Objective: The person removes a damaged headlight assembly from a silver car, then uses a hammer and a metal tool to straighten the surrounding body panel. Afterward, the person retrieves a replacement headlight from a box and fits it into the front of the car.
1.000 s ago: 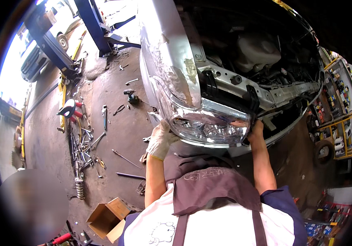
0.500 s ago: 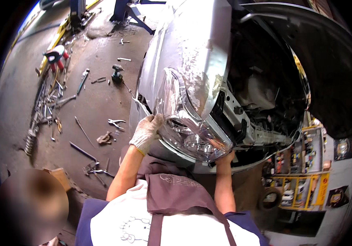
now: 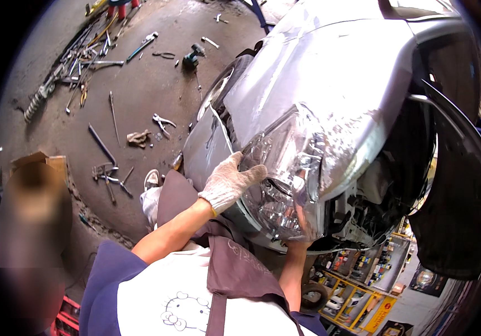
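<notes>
A clear-lensed car headlight (image 3: 285, 196) sits at the front corner of a silver car, between the worn fender and the bumper (image 3: 204, 137). My left hand (image 3: 232, 183), in a pale knitted work glove, grips the headlight's left edge; its thumb lies across the lens. My right hand (image 3: 298, 245) is bare and reaches up under the headlight's lower right corner. Only its wrist area shows plainly, and the fingers are hidden behind the lamp. Some bare paint and scuffs mark the fender (image 3: 352, 131) just above the lamp.
The raised hood (image 3: 456, 185) hangs at the right over the engine bay. On the floor at left lie a cordless drill (image 3: 193, 56), pliers (image 3: 163, 123), a rag (image 3: 138, 139), a coil spring (image 3: 40, 101) and several wrenches. A person (image 3: 33, 224) is at far left. Shelves (image 3: 363, 269) stand lower right.
My view has turned, so the car now sits farther right and the floor tools higher. My left thumb now spreads over the lens. My right hand has gone farther under the headlight.
</notes>
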The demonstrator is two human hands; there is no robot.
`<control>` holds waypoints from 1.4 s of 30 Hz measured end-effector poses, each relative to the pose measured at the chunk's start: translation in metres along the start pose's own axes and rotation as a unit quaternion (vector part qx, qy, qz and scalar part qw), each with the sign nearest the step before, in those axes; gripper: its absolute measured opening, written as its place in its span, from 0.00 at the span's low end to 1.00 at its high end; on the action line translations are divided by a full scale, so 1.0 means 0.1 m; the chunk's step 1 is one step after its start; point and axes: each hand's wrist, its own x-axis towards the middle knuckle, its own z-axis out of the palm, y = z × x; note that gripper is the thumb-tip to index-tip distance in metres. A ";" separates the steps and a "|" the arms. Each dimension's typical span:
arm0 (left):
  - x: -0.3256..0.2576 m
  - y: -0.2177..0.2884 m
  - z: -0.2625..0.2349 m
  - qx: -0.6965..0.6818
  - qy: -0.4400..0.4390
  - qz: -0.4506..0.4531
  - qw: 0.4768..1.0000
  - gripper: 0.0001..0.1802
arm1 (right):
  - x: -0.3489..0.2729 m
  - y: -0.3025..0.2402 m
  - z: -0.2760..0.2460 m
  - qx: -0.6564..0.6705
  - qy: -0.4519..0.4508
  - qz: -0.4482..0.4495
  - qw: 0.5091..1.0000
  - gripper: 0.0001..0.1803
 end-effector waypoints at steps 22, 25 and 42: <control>0.08 0.31 -0.09 0.103 -0.020 0.030 0.994 0.58 | 0.11 -0.08 -0.06 0.029 -0.074 0.059 0.995 0.20; 0.11 0.34 -0.09 0.119 -0.025 0.049 0.991 0.57 | 0.07 0.06 -0.02 0.040 -0.087 0.088 0.992 0.22; 0.10 0.38 -0.12 0.113 -0.058 0.056 0.990 0.55 | -0.24 0.62 0.35 0.173 -0.035 0.216 0.960 0.31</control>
